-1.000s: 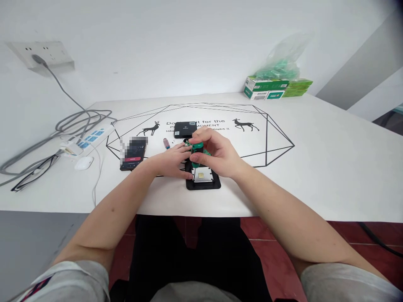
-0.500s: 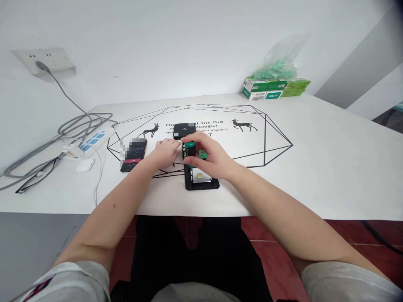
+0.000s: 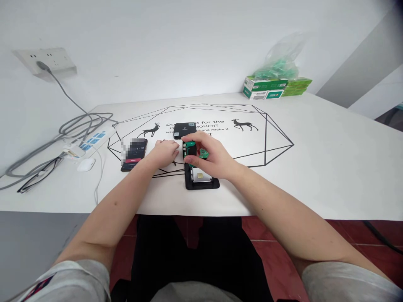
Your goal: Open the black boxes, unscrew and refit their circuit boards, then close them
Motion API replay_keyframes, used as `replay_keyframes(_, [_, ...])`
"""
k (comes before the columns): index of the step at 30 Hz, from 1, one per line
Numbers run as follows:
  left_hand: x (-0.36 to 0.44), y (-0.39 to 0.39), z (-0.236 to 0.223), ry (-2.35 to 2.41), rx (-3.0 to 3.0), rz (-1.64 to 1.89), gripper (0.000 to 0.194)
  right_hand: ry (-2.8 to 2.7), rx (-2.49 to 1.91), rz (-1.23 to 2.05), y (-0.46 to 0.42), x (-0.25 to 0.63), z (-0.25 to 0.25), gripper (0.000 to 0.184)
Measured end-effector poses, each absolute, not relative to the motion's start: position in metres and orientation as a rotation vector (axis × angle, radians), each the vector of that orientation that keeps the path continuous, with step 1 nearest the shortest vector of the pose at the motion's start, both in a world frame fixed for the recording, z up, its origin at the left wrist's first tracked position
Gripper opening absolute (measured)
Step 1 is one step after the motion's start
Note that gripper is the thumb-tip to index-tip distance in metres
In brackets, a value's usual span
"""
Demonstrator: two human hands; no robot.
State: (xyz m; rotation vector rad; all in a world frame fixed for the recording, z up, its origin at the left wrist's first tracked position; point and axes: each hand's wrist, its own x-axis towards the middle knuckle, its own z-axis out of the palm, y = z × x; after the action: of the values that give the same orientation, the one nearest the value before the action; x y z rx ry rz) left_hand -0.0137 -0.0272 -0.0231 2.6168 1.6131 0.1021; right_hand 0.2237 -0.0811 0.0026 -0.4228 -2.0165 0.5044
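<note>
A screwdriver with a green and black handle is gripped in my right hand. It stands over an opened electronic device with a black casing. Part of a green circuit board shows beside my fingers, and a silver plate with a small gold square is nearer to me. My left hand rests on the table left of the device, its fingers curled together at the tabletop; what they pinch, if anything, is hidden. Behind both hands lies a flat black cover with two small labels.
To the left lie a phone, a small white case, glasses and a power strip with coiled grey cable. Green and white boxes under a plastic bag stand at the back right.
My left hand has left the device's edge and moved left onto the table, its fingers curling. The right hand has shifted slightly left with the screwdriver. Little differs over the last half second.
</note>
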Motion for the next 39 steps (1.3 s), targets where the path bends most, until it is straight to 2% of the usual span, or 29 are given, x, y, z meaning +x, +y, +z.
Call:
replay_keyframes(4, [-0.012, -0.029, -0.019, 1.66, 2.647, 0.013, 0.026, -1.967, -0.46, 0.512, -0.079, 0.225, 0.0, 0.037])
replay_keyframes(7, [-0.012, -0.026, -0.019, 1.735, 2.628, 0.083, 0.031, -1.882, -0.512, 0.539, -0.078, 0.225, -0.002, 0.038])
replay_keyframes(13, [-0.014, -0.02, -0.02, 1.752, 2.576, 0.18, 0.042, -1.62, -0.605, 0.528, -0.07, 0.225, -0.007, 0.053])
replay_keyframes(18, [-0.015, -0.02, -0.021, 1.75, 2.586, 0.189, 0.041, -1.551, -0.663, 0.527, -0.06, 0.225, -0.013, 0.057])
replay_keyframes(29, [-0.012, -0.007, -0.03, 1.817, 2.407, 0.429, 0.035, -1.579, -0.662, 0.502, -0.065, 0.225, -0.01, 0.049])
replay_keyframes(34, [-0.011, -0.004, -0.03, 1.937, 2.359, 0.407, 0.027, -1.586, -0.666, 0.507, -0.066, 0.226, -0.008, 0.05])
replay_keyframes(39, [-0.011, -0.006, -0.031, 1.923, 2.385, 0.394, 0.032, -1.607, -0.668, 0.505, -0.067, 0.225, -0.009, 0.048])
